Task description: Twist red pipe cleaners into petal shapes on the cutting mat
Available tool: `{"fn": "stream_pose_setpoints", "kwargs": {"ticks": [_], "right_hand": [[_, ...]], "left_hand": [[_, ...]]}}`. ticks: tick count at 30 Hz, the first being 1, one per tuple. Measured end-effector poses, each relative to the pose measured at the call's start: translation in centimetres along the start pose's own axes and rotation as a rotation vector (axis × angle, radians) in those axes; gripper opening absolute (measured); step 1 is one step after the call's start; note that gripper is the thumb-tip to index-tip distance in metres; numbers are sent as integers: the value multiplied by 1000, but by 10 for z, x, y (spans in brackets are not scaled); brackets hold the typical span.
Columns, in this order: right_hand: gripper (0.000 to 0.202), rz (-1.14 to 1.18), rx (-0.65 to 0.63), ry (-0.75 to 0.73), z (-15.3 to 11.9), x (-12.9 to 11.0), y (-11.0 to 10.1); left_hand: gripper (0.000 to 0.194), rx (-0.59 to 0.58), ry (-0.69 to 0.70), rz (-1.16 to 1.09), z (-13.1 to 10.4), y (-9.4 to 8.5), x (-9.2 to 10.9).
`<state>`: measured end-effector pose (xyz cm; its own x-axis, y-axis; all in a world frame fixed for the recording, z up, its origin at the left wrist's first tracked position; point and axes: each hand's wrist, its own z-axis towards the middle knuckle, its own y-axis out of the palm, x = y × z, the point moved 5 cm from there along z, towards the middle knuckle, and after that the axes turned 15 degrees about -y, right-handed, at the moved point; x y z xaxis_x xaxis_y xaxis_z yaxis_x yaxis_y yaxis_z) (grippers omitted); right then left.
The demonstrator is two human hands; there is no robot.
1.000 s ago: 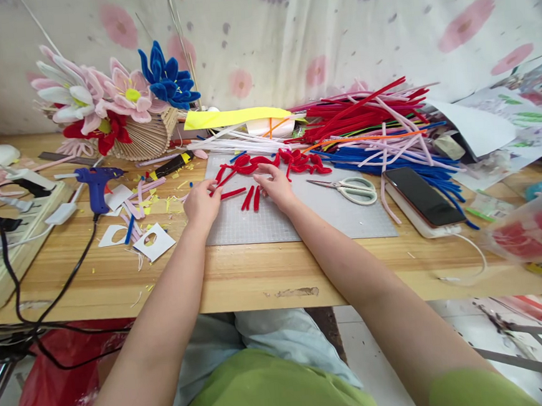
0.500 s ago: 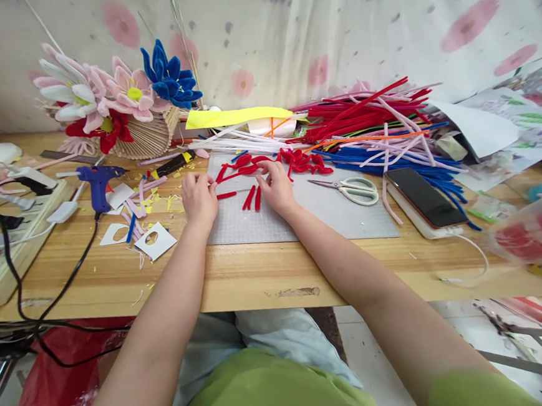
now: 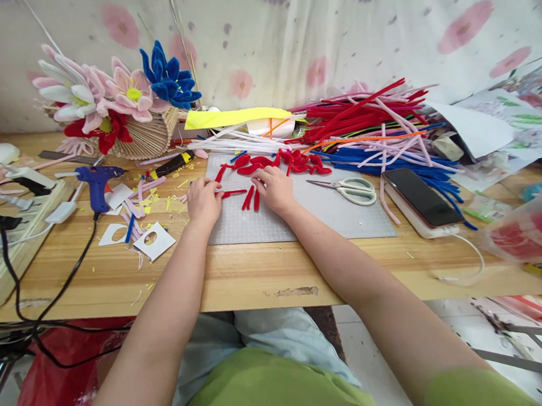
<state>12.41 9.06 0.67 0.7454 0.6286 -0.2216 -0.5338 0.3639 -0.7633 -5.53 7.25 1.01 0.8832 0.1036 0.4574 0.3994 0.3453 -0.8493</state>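
Observation:
On the grey cutting mat (image 3: 338, 223), my left hand (image 3: 204, 202) is closed in a pinch on a short red pipe cleaner (image 3: 235, 192), whose free end points right. My right hand (image 3: 274, 189) is beside it, fingers bent and drawn together; whatever is between the fingertips is hidden. Just below those fingertips lie several short red pipe-cleaner pieces (image 3: 248, 198). Behind both hands, curled red pipe-cleaner shapes (image 3: 296, 161) form a row. Scissors (image 3: 354, 190) with pale green handles rest on the mat to the right.
A blue glue gun (image 3: 98, 185), cut white cards (image 3: 164, 244) and scraps are at left. Fuzzy flowers (image 3: 167, 76) stand behind. Bundled pipe cleaners (image 3: 362, 114) fill the back right, near a phone (image 3: 421, 197) and a plastic cup (image 3: 531, 232).
My left hand has shifted slightly right and down. My right fingertips have lowered toward the short red pieces. The thin bare stretch beside the held pipe cleaner no longer shows; more red shows there.

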Motion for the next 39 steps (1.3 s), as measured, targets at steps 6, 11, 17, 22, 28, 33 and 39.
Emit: {"fn": "stream_pose_setpoints", "kwargs": {"ticks": [6, 11, 17, 22, 28, 33, 39], "right_hand": [[26, -15, -11, -16, 0, -4, -1], [32, -66, -78, -205, 3, -21, -4], [25, -62, -71, -180, 5, -15, -1], [24, -47, 35, -37, 2, -2, -8], [24, 112, 150, 107, -1, 6, -9], [23, 709, 163, 257, -2, 12, 12], [36, 1277, 124, 383, -5, 4, 18]], "left_hand": [[7, 3, -13, 38, 3, 3, -6], [10, 100, 197, 8, -9, -4, 23], [21, 76, 295, -52, -15, -1, 34], [23, 79, 186, -99, -8, -6, 20], [24, 124, 9, -242, -4, -18, 6], [23, -130, -165, -575, -4, 4, 3], [15, -582, -477, -1003, -22, 30, 20]]}}
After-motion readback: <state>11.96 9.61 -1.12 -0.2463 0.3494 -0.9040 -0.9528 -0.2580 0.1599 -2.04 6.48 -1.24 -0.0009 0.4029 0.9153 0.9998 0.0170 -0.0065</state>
